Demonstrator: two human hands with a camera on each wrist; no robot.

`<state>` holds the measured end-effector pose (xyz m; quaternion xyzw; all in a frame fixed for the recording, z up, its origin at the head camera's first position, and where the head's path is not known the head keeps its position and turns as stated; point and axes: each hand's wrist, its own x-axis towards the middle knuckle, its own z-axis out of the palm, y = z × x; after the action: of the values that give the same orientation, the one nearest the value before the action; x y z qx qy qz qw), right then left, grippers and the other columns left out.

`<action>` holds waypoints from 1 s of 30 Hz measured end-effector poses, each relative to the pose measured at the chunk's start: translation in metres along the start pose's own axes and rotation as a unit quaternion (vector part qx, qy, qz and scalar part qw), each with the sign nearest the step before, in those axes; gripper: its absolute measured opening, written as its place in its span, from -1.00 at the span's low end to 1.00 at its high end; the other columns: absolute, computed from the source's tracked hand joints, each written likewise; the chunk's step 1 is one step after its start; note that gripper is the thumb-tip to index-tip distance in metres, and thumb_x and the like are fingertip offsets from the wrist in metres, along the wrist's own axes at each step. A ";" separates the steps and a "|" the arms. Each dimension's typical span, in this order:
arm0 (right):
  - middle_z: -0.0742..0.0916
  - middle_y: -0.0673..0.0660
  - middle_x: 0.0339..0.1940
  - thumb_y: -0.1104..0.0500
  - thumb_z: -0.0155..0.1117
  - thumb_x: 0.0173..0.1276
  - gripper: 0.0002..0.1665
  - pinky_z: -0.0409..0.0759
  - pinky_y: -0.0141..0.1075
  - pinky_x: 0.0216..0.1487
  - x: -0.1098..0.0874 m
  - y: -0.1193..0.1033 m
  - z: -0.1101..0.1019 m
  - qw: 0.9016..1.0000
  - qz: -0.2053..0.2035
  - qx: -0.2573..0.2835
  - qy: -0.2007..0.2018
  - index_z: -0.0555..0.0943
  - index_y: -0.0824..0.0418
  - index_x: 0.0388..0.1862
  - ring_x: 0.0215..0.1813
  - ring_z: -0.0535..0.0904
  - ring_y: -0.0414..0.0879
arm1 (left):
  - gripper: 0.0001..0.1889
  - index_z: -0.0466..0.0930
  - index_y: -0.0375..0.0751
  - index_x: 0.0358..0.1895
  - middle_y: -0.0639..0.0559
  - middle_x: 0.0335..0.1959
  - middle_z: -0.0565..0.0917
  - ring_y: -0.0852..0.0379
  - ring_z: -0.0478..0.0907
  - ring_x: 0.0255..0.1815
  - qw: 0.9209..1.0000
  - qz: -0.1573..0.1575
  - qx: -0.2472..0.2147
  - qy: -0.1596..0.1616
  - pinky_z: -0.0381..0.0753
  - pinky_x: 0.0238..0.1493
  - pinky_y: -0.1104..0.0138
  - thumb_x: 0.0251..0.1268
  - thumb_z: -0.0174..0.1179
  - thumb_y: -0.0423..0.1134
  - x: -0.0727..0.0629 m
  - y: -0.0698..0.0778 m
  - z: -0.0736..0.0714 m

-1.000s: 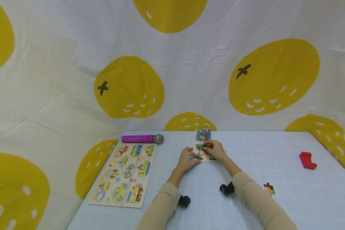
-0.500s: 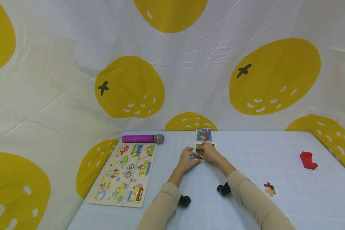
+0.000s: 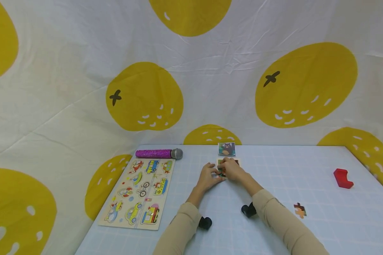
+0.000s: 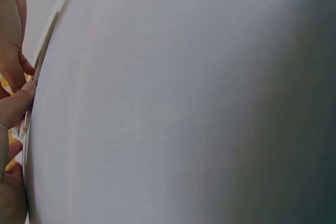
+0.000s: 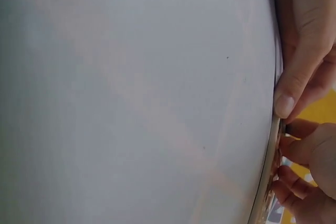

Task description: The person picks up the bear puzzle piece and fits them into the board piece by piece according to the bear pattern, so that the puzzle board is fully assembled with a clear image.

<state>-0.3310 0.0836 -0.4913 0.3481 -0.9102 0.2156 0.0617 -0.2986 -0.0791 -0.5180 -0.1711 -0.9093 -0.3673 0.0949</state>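
A small jigsaw board with a pale rim lies at the table's middle back, mostly covered by both hands in the head view. My left hand grips its left and near edges, and the left thumb presses along the near edge in the right wrist view. Over the board's upper left part, my right hand bends its fingers down and pinches a jigsaw piece, which the hand largely hides. Right fingertips touch the board's surface. Behind the board lies a picture card with a dark bear on it.
A wooden vehicle puzzle lies on the left, a purple microphone along its far end. To the right are a loose jigsaw piece and a red block with a curved notch. A fruit-print cloth hangs behind the table.
My right hand has moved left across the jigsaw board, from its right side to its upper left part, and stays there. The left hand keeps its place at the edge.
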 end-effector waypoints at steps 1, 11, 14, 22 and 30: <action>0.59 0.21 -0.20 0.39 0.29 0.14 -0.69 0.52 -0.09 -0.17 0.001 0.000 0.000 1.000 0.000 0.006 -0.003 0.71 0.25 -0.11 -0.21 0.46 0.11 | -0.73 0.71 -0.31 -0.40 -0.31 0.12 0.53 -0.28 0.28 0.31 1.000 -0.001 0.001 -0.001 0.28 0.30 -0.05 -0.04 0.45 -0.15 0.000 0.000 -0.001; 0.61 0.21 -0.22 0.40 0.30 0.17 -0.69 0.56 -0.11 -0.08 0.011 -0.014 -0.012 0.993 0.065 -0.008 -0.098 0.68 0.32 -0.07 -0.21 0.49 0.00 | -0.72 0.71 -0.32 -0.40 -0.31 0.12 0.53 -0.28 0.28 0.31 1.000 -0.004 -0.010 0.000 0.28 0.30 -0.03 -0.05 0.46 -0.14 -0.001 0.000 0.000; 0.60 0.21 -0.19 0.38 0.29 0.19 -0.69 0.52 -0.08 -0.08 0.010 -0.016 -0.013 0.991 0.079 -0.014 -0.105 0.68 0.28 -0.06 -0.18 0.44 0.03 | -0.72 0.71 -0.31 -0.41 -0.32 0.10 0.54 -0.28 0.30 0.30 1.000 0.005 -0.007 0.006 0.30 0.29 -0.05 -0.07 0.47 -0.14 -0.001 -0.001 0.000; 0.53 0.31 -0.07 0.39 0.23 0.24 -0.67 0.49 0.00 -0.12 0.006 -0.016 -0.007 0.990 0.101 0.017 -0.092 0.65 0.29 0.00 -0.12 0.37 0.13 | -0.72 0.71 -0.32 -0.40 -0.31 0.12 0.54 -0.28 0.28 0.31 1.000 -0.005 -0.015 0.002 0.27 0.30 -0.05 -0.07 0.47 -0.14 -0.001 -0.002 0.001; 0.56 0.28 -0.11 0.40 0.23 0.24 -0.68 0.49 0.00 -0.10 0.007 -0.016 -0.013 0.990 0.094 0.013 -0.102 0.66 0.29 -0.02 -0.13 0.38 0.12 | -0.71 0.72 -0.31 -0.38 -0.29 0.13 0.54 -0.26 0.28 0.32 1.000 -0.007 -0.011 -0.003 0.26 0.31 -0.04 -0.06 0.47 -0.14 0.001 -0.003 0.001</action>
<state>-0.3268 0.0743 -0.4725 0.2816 -0.9376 0.1960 -0.0567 -0.3002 -0.0799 -0.5206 -0.1668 -0.9066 -0.3777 0.0875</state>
